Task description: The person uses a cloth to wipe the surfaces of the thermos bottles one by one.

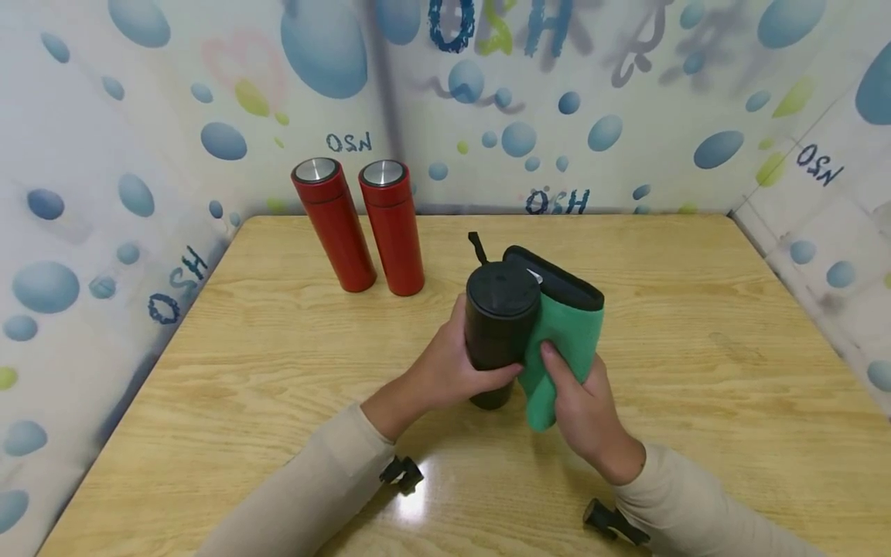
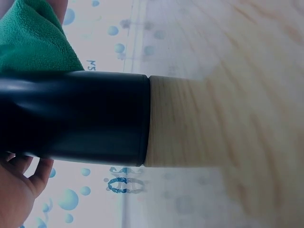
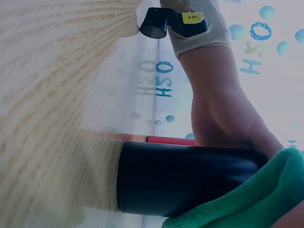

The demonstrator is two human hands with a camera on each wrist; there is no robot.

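A black bottle with a dark lid stands upright on the table; its base meets its reflection in both wrist views. My left hand grips the bottle from the left, thumb across its near side. Against the bottle's right side lies a fuzzy green cloth with a wide black trim along its top edge and a small white tag. My right hand holds this cloth, its thumb on the near face and its other fingers mostly hidden behind. A black strap loop sticks up behind the lid.
Two red bottles, a left one and a right one, stand at the back left with silver lid tops. A wall covered in printed blue drops runs along the table's far edge. Black camera mounts sit at both wrists.
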